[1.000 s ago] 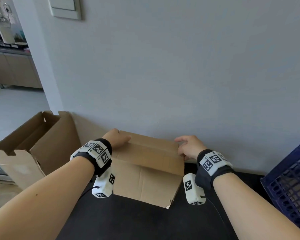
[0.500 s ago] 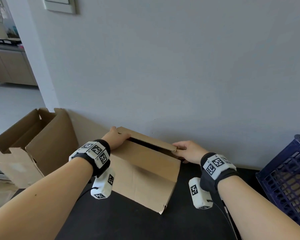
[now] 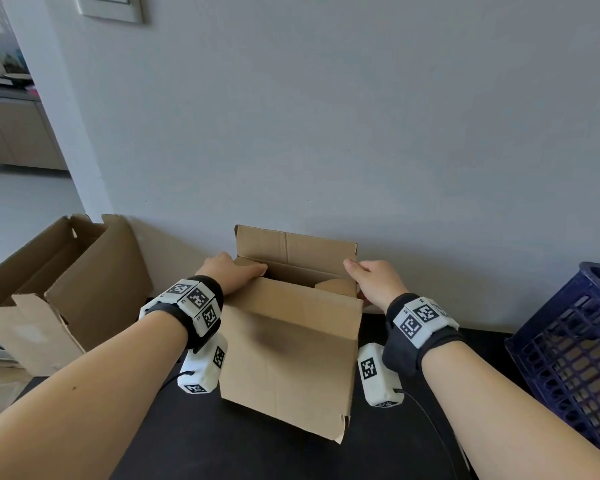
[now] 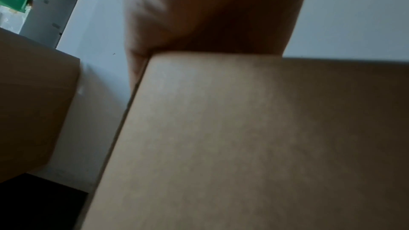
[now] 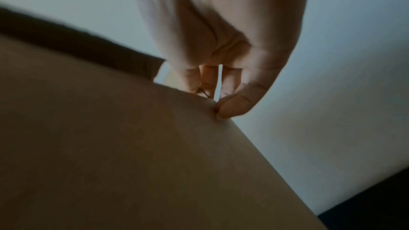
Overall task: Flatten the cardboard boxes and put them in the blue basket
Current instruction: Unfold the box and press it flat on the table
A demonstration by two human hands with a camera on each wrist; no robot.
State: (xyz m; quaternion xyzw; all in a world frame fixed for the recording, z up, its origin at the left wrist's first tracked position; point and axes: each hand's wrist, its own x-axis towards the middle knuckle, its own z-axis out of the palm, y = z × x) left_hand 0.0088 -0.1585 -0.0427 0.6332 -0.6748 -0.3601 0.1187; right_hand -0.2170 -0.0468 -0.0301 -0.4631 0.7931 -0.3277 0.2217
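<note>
A brown cardboard box (image 3: 291, 358) stands on the black table (image 3: 257, 455) against the wall, its top open and its far flap raised. My left hand (image 3: 232, 275) grips the box's upper left edge, fingers reaching over the rim; in the left wrist view the palm (image 4: 210, 15) lies on the box corner (image 4: 221, 137) and the fingertips are hidden. My right hand (image 3: 371, 282) grips the upper right edge. In the right wrist view its curled fingers (image 5: 232, 107) pinch the box wall (image 5: 110, 146). The blue basket (image 3: 568, 358) stands at the right edge.
A second, larger open cardboard box (image 3: 59, 289) stands to the left, beside the table end, also seen in the left wrist view (image 4: 33, 102). The grey wall (image 3: 361, 133) rises directly behind the box. A doorway opens at far left.
The box was nearly flat and closed a second ago. It has spread open into a box shape with the far flap up, and both hands have moved apart with its edges.
</note>
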